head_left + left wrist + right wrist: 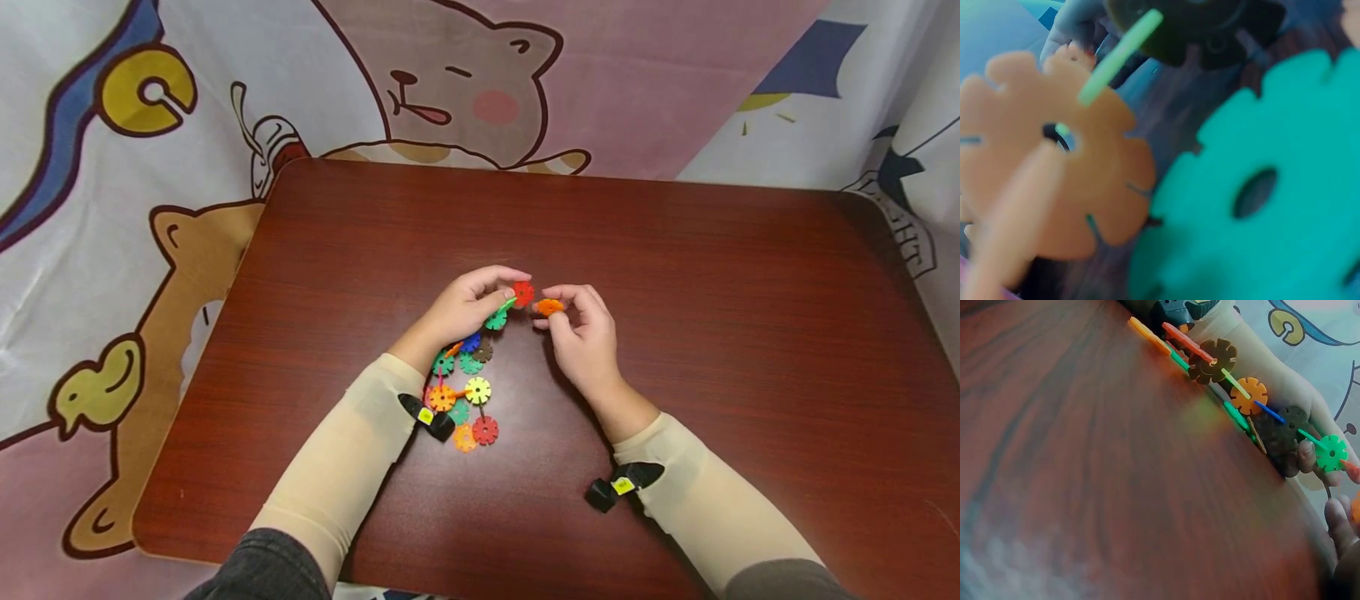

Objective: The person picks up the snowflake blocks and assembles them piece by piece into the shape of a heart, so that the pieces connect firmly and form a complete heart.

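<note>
My left hand point(468, 304) pinches the end of a chain of slotted, flower-shaped plastic discs, near a green disc point(496, 320) and a red disc point(523, 293). Just to the right, my right hand point(588, 342) pinches a loose-looking orange disc point(550, 307) between thumb and fingers, close to the red one. The chain trails down past my left wrist, with a blue disc point(471, 342) and a yellow disc point(477, 391) in it. Large and blurred in the left wrist view are another orange disc point(1107, 194) and a teal disc point(1310, 150). In the right wrist view, linked discs run toward a green disc point(1332, 453).
Both hands work over a reddish-brown wooden table point(720, 333). The chain's lower end, with a red disc point(486, 431), lies on the tabletop. Behind the table hangs a cartoon-printed cloth point(637, 92). A small black camera point(602, 495) is strapped on the right wrist.
</note>
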`<action>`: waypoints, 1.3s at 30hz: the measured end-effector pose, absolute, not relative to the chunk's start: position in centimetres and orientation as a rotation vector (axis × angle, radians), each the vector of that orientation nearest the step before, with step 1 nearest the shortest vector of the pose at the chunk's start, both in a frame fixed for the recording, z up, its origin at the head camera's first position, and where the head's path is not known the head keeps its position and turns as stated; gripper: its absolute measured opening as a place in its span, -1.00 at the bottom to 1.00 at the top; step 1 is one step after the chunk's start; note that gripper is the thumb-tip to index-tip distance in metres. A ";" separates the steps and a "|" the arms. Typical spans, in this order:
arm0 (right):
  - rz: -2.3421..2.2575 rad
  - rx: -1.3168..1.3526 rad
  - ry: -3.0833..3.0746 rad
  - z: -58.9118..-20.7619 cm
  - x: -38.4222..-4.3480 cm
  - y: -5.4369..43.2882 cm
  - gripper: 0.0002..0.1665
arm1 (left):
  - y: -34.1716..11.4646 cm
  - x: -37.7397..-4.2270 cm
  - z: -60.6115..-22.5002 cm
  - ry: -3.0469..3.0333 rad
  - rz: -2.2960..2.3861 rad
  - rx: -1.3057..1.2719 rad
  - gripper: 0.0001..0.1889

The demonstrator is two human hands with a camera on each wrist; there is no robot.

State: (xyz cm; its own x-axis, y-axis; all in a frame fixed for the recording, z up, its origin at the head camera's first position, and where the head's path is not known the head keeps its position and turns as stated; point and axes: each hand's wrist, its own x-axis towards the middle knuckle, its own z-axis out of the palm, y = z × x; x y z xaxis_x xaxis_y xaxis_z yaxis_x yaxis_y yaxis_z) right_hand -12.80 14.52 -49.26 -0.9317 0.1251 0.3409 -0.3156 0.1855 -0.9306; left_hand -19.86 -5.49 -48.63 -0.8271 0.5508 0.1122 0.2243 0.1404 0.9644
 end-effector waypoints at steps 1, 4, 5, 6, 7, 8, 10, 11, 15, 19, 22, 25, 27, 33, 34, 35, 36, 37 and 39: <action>1.853 0.145 -2.105 -49.2 -12.9 14.6 -0.65 | -5.4 -19.8 -48.6 2.150 1.738 0.746 -0.68; 1.962 0.051 -2.077 -49.1 -13.0 14.9 -0.69 | -5.3 -19.8 -48.5 2.136 1.722 0.720 -0.72; 1.974 0.035 -2.084 -49.1 -13.0 15.0 -0.70 | -5.3 -19.8 -48.4 2.142 1.709 0.715 -0.74; 1.973 0.029 -2.099 -49.1 -13.0 15.1 -0.69 | -5.2 -19.8 -48.4 2.149 1.694 0.712 -0.76; 1.967 0.032 -2.114 -49.1 -13.0 15.1 -0.67 | -5.2 -19.7 -48.4 2.156 1.680 0.710 -0.78; 1.968 0.049 -2.123 -49.1 -13.0 15.2 -0.67 | -5.2 -19.7 -48.4 2.170 1.662 0.714 -0.79; 1.962 0.102 -2.142 -49.1 -13.0 15.2 -0.67 | -5.1 -19.6 -48.3 2.198 1.631 0.726 -0.82; 1.960 0.129 -2.153 -49.1 -13.0 15.2 -0.66 | -5.1 -19.6 -48.3 2.205 1.621 0.733 -0.82; 1.943 0.182 -2.183 -49.3 -13.1 15.1 -0.65 | -5.1 -19.6 -48.4 2.200 1.605 0.767 -0.83; 1.912 0.148 -2.199 -49.2 -13.1 15.0 -0.67 | -5.2 -19.6 -48.4 2.155 1.618 0.792 -0.82; 1.921 0.117 -2.182 -49.1 -13.0 15.0 -0.72 | -5.3 -19.6 -48.5 2.085 1.647 0.816 -0.73; 1.935 0.090 -2.158 -49.1 -13.1 15.0 -0.75 | -5.3 -19.6 -48.6 2.017 1.684 0.831 -0.68; 1.952 0.069 -2.131 -49.1 -13.1 15.0 -0.77 | -5.4 -19.6 -48.6 2.018 1.692 0.841 -0.71; 2.030 -0.022 -2.033 -49.0 -13.2 14.9 -0.80 | -5.6 -19.5 -48.7 2.046 1.707 0.860 -0.78; 2.024 -0.030 -2.040 -49.0 -13.2 14.9 -0.80 | -5.6 -19.6 -48.7 2.052 1.709 0.861 -0.79; 2.018 -0.030 -2.047 -49.0 -13.2 14.9 -0.79 | -5.6 -19.6 -48.8 2.051 1.713 0.860 -0.79; 2.004 -0.024 -2.064 -49.0 -13.2 15.0 -0.79 | -5.6 -19.6 -48.8 2.051 1.716 0.860 -0.80; 1.982 -0.013 -2.087 -49.0 -13.2 15.0 -0.78 | -5.6 -19.6 -48.9 2.044 1.721 0.859 -0.80; 1.935 0.020 -2.138 -49.0 -13.1 15.1 -0.79 | -5.6 -19.7 -48.9 2.033 1.731 0.861 -0.81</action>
State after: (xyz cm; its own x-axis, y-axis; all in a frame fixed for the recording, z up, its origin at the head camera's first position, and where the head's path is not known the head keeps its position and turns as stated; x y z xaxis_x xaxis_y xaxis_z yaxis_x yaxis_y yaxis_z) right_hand -13.14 15.06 -48.99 -0.9668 0.1614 0.1984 -0.1813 0.1143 -0.9768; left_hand -19.68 -5.59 -48.86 -0.7612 0.6355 0.1292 0.2287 0.0767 0.9705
